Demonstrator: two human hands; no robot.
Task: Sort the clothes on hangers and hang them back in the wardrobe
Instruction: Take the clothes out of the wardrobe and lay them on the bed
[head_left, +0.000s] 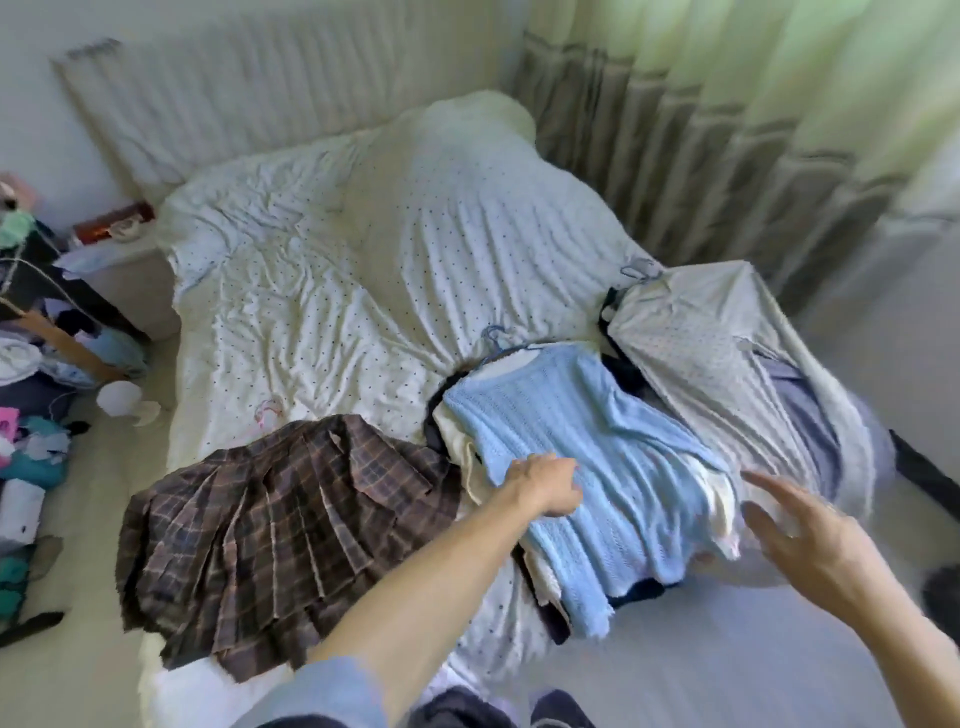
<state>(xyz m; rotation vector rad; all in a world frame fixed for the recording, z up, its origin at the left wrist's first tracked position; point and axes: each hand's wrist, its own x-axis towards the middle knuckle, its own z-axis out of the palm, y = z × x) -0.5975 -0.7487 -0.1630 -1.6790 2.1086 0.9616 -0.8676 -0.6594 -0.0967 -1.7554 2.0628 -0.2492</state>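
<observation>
As the bed (337, 234) lies: skirt (270, 519), sweater (597, 441), grey pile (701, 353) all on it, seemingly none hung yet.
Left hand (545, 486): on sweater, grip unclear.
Right hand (795, 535): fingers spread, hovering.

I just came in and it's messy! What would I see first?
The light blue knitted top on a hanger, lying at the front of the bed, stands out first. Left of it spreads a brown plaid pleated skirt, and a grey dotted garment lies to its right.
</observation>
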